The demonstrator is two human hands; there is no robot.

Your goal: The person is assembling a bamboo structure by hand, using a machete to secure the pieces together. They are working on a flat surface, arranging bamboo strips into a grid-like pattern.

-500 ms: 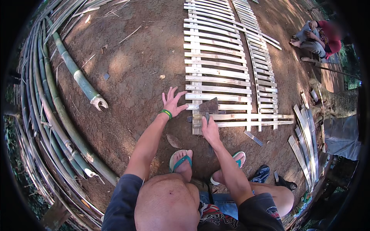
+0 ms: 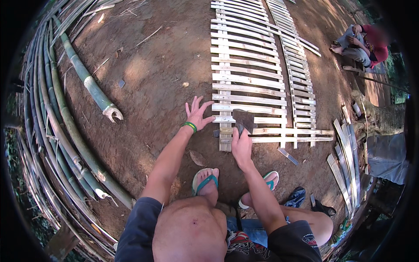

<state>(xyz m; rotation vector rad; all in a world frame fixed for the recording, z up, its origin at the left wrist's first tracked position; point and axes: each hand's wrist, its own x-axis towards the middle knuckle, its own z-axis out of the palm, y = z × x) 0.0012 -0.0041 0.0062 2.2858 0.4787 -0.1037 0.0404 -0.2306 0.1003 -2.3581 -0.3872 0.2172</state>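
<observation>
A panel of pale bamboo slats (image 2: pixel 248 83) lies flat on the brown dirt ahead of me. My left hand (image 2: pixel 198 112), with a green band at the wrist, is spread open at the panel's near left edge, fingertips close to a slat end. My right hand (image 2: pixel 241 146) grips the handle of a dark, broad-bladed chopper (image 2: pixel 243 120) whose blade rests over the nearest slats. Two longer loose slats (image 2: pixel 301 134) stick out to the right at the panel's near end. My feet in green and pink sandals sit just below.
Long green bamboo poles (image 2: pixel 65 118) are stacked along the left, one cut pole (image 2: pixel 89 83) lying apart. A second slat panel (image 2: pixel 292 56) lies to the right. Loose slats (image 2: pixel 345 161) are piled at right. A person in red (image 2: pixel 366 43) crouches at the far right.
My left hand has shifted slightly toward the panel edge with its fingers spread. The chopper stays over the near slats.
</observation>
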